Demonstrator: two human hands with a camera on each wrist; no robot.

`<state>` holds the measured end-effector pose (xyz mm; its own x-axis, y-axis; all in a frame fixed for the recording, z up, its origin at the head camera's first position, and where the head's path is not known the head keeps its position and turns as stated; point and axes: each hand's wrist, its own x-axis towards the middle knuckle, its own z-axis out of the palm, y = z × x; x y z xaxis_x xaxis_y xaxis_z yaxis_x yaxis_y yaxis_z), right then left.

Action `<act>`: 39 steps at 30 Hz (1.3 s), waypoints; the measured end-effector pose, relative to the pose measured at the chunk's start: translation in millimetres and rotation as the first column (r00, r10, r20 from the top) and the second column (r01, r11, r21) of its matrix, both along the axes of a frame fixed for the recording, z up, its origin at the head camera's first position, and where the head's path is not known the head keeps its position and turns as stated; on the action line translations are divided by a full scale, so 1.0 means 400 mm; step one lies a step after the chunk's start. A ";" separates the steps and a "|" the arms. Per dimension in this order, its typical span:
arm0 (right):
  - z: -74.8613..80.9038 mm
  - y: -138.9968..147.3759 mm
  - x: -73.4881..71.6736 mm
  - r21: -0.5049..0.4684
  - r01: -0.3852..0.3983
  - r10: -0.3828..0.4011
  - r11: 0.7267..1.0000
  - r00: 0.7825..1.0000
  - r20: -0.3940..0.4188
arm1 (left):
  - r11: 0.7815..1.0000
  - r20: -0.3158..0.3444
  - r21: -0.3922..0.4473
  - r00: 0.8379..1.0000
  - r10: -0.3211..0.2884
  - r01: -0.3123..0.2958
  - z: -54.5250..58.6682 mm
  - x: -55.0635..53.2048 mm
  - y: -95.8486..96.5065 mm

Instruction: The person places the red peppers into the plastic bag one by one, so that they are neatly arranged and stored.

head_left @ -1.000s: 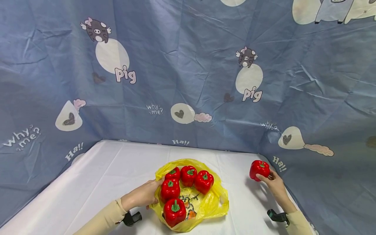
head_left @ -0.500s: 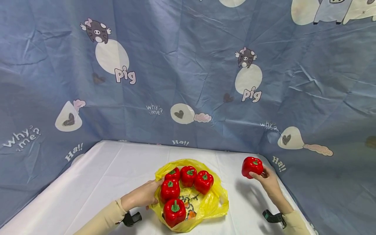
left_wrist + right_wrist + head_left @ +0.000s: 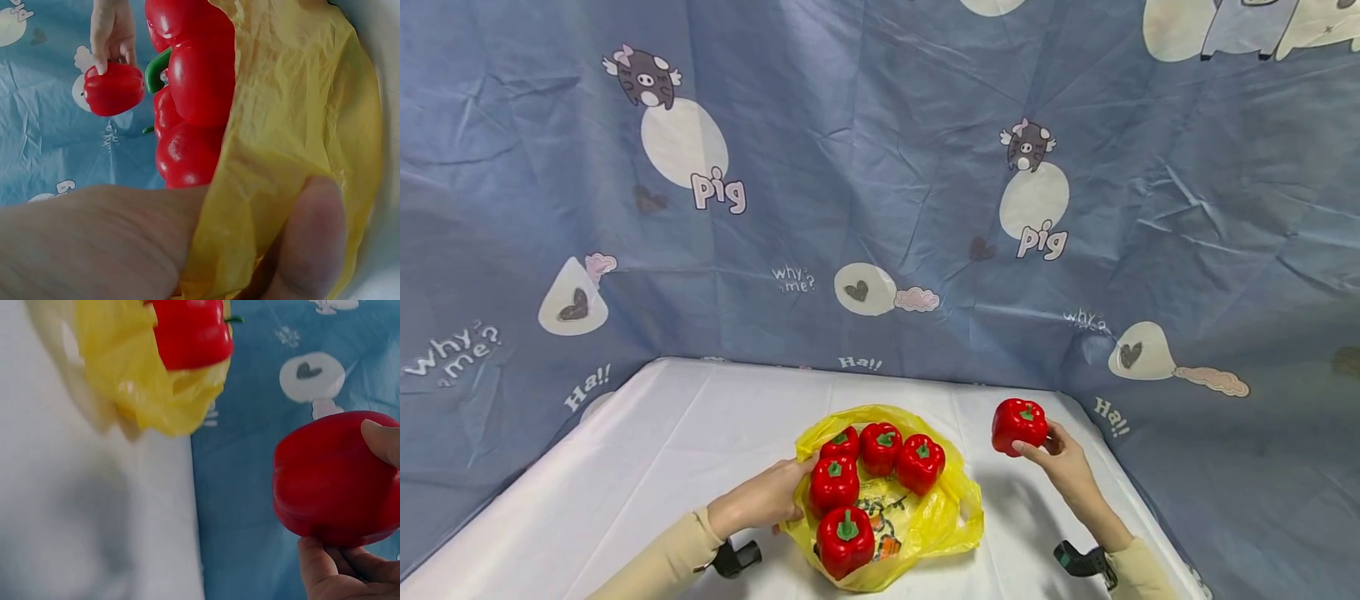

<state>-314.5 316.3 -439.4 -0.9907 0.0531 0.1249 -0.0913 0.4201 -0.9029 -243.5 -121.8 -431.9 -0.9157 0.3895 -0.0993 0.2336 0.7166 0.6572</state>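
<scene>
A red bell pepper (image 3: 1018, 426) with a green stem is held by my right hand (image 3: 1066, 468), thumb on one side and fingers on the other, raised over the right part of the table. In the right wrist view the same bell pepper (image 3: 334, 481) fills the right side. My left hand (image 3: 767, 498) grips the left rim of a yellow plastic bag (image 3: 936, 533); the left wrist view shows the bag's film (image 3: 275, 137) pinched between thumb and fingers. Several red bell peppers sit inside the open bag, the nearest pepper (image 3: 846, 542) at its front left.
White cloth covers the table (image 3: 700, 425). A blue printed curtain (image 3: 880, 208) rises behind the table and along both sides. Each wrist wears a dark strapped camera, the right camera (image 3: 1082, 558) hanging close above the cloth.
My right hand has carried its bell pepper leftward, nearer the bag, and slightly up. The left hand, the bag and the peppers in it have stayed put.
</scene>
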 end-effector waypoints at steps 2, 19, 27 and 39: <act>0.003 -0.016 0.005 0.008 -0.007 0.007 1.000 1.000 0.000 | 1.000 0.005 0.000 1.000 0.007 -0.007 0.001 -0.001 0.000; 0.014 -0.132 0.053 -0.032 -0.129 0.128 0.991 0.992 -0.016 | 1.000 0.006 0.003 1.000 0.010 -0.010 -0.002 0.001 -0.001; 0.018 -0.201 0.098 -0.068 -0.245 0.244 0.967 0.969 -0.022 | 1.000 0.001 0.002 1.000 0.013 -0.013 0.002 0.003 -0.001; 0.014 -0.252 0.127 -0.144 -0.326 0.331 0.934 0.943 0.010 | 1.000 -0.006 -0.001 1.000 0.014 -0.014 -0.003 0.003 -0.005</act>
<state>-263.9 215.7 -433.8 -0.9592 -0.2620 0.1062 -0.1718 0.2421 -0.9549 -242.2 -123.7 -433.0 -0.9216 0.3765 -0.0939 0.2275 0.7204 0.6552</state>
